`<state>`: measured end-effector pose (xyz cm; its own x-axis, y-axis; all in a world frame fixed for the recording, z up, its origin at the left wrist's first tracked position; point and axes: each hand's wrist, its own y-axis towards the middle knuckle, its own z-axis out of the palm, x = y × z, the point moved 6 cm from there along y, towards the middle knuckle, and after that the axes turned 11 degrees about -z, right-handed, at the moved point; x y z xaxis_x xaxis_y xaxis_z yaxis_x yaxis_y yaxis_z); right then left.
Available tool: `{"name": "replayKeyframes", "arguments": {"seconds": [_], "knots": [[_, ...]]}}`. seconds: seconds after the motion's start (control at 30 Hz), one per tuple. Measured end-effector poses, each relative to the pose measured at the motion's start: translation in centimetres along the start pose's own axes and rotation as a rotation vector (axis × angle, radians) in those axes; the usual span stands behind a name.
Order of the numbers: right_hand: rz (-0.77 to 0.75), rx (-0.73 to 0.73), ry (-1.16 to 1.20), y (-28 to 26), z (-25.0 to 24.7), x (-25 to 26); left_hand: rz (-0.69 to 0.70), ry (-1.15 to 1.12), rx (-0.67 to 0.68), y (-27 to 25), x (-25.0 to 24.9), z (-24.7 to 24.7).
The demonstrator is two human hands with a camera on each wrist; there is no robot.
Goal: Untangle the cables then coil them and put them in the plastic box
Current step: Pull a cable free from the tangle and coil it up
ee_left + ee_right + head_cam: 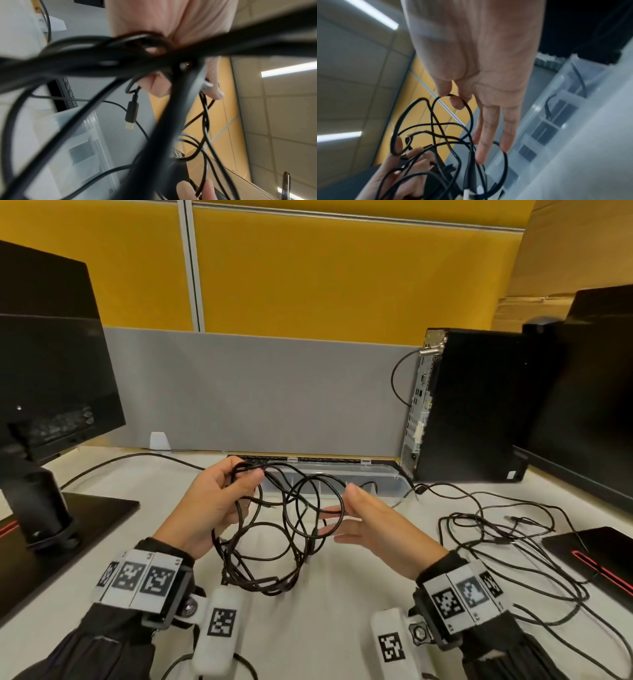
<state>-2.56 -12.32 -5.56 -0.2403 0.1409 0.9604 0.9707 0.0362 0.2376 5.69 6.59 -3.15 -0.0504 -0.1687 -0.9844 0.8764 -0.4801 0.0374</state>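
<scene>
Black cable bundle [274, 529]: tangled, held up over white desk [325, 628], lower loops touching desk, just in front of box.
L hand [212, 501]: fingers curled round top of bundle, several strands gripped; USB plug [131, 115] hung below fingers.
R hand [373, 529]: thumb + index pinched one loop [452, 96]; other fingers straight, spread.
Plastic box [383, 477]: clear, compartmented, lid open, at back of desk against grey divider [257, 392]; one cable already inside.
Loose cables [513, 542]: more black leads spread on desk, R of hands.
Surroundings: PC tower [472, 405] back R; monitor [44, 364] L.
</scene>
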Motion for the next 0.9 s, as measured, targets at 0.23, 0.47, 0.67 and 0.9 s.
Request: {"name": "replayKeyframes", "arguments": {"seconds": [0.23, 0.47, 0.67, 0.9], "knots": [[0.08, -0.002, 0.423, 0.0, 1.2, -0.6, -0.002, -0.095, 0.091, -0.3, -0.1, 0.9], [0.056, -0.152, 0.132, -0.1, -1.0, -0.3, -0.011, 0.034, 0.046, -0.4, 0.0, 0.8], [-0.254, -0.263, 0.037, -0.6, -3.9, 3.2, -0.069, 0.098, -0.068, -0.1, 0.4, 0.0], [-0.554, -0.685, 0.298, -2.4, -7.4, 5.4, -0.043, 0.296, -0.14, -0.1, 0.3, -0.2]]}}
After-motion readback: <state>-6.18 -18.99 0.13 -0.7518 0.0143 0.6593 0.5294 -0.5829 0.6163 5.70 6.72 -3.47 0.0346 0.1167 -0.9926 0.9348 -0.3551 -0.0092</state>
